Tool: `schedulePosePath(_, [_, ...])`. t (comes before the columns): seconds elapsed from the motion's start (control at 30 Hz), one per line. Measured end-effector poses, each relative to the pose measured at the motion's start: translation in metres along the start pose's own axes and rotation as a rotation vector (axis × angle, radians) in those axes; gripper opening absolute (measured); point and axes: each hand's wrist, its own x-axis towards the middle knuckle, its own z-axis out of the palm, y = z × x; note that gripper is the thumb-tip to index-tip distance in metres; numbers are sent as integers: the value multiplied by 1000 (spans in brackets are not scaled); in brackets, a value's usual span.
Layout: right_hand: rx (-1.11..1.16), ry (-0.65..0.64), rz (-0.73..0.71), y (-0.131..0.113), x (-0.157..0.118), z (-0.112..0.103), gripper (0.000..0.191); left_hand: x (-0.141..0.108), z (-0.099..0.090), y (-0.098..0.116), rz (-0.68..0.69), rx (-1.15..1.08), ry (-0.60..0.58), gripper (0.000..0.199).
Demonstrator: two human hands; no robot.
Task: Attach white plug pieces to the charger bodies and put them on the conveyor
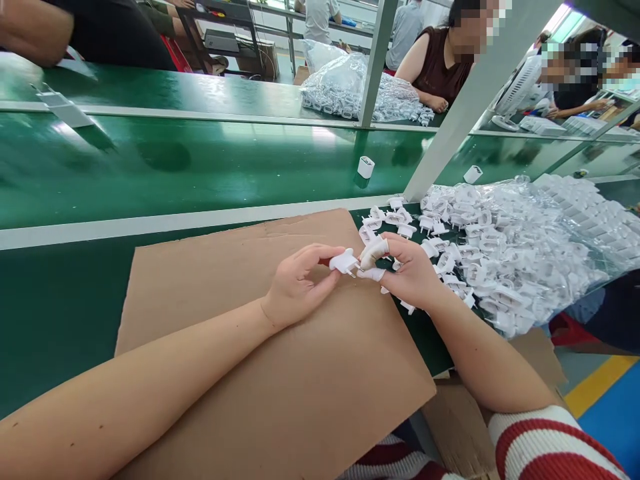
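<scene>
Between thumb and fingers, my left hand (305, 280) pinches a small white plug casing (345, 262) with two pins pointing right. My right hand (407, 270) wears white covers on its thumb and index finger. Those two tips are closed together at the pin end of the same casing. Both hands are raised over a brown cardboard sheet (280, 387). Just beyond my right hand, many similar white plug casings (465, 260) lie loose on the green table.
A clear plastic bag (545, 267) of white parts lies at the right. Two single white pieces, one a white casing (366, 167), sit on the green belt (225, 157). A slanted metal post (450, 120) rises behind my right hand. Across the belt, a person (440, 67) sits near another filled bag (345, 83).
</scene>
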Motion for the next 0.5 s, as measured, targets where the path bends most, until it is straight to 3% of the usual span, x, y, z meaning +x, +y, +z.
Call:
schedulePosePath(0.27, [11, 33, 11, 0, 0, 3, 13, 0, 1, 1, -35, -31, 2, 22])
schedulePosePath(0.4, [-46, 16, -87, 5, 0, 4, 14, 2, -1, 2, -50, -136, -41, 23])
schedulePosePath(0.5, [-146, 64, -186, 10, -2, 4, 13, 3, -3, 5, -185, -291, -125, 26])
